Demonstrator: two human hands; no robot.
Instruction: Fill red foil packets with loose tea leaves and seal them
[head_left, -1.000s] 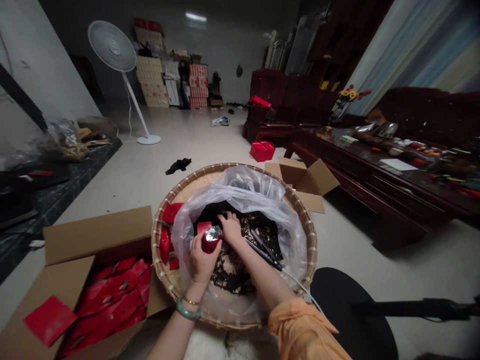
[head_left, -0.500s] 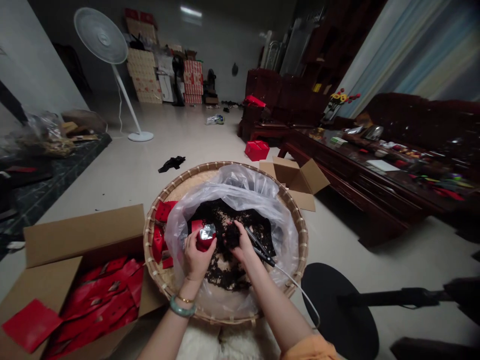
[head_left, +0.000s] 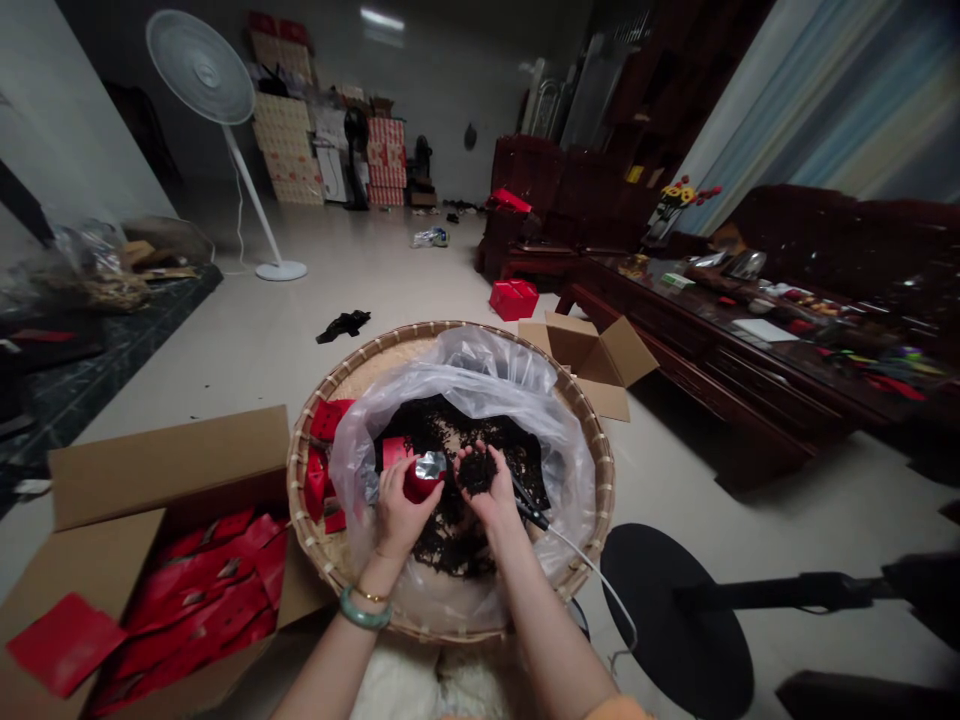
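The left hand (head_left: 399, 522) grips a foil-lined red packet (head_left: 422, 478) between its fingers; the right hand (head_left: 491, 500) cups what looks like loose tea (head_left: 477, 472), over a plastic bag (head_left: 480, 365), well inside the bamboo tray's rim (head_left: 442, 325).

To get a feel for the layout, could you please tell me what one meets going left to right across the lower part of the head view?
Cardboard box → basket → left hand holding a red packet → right hand holding dark leaves → black disc
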